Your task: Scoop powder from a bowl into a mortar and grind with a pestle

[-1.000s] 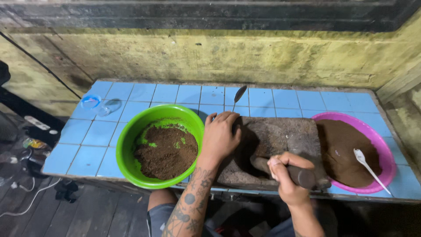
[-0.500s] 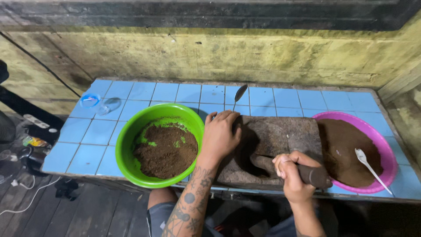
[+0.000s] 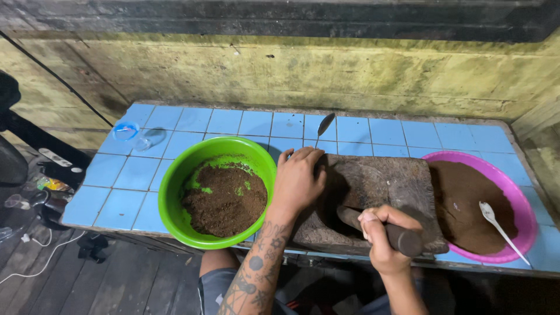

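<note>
The right hand [image 3: 382, 236] is closed tight around a dark round stone roller [image 3: 392, 233], hiding its middle. The left hand [image 3: 298, 179] lies open and flat on the grey stone grinding slab [image 3: 379, 186] at the worktop's [image 3: 245, 123] front edge. The slab's near edge is hard to see. A green plastic bowl of brown powder [image 3: 217, 192] sits left; a pink plastic bowl [image 3: 519, 204] sits at the right edge.

Bare blue tiles [image 3: 245, 122] are lying open along the far edge. The green bowl [image 3: 175, 181] is blocking the left, the pink bowl [image 3: 519, 198] the right, with the grinding stone [image 3: 402, 186] filling the middle.
</note>
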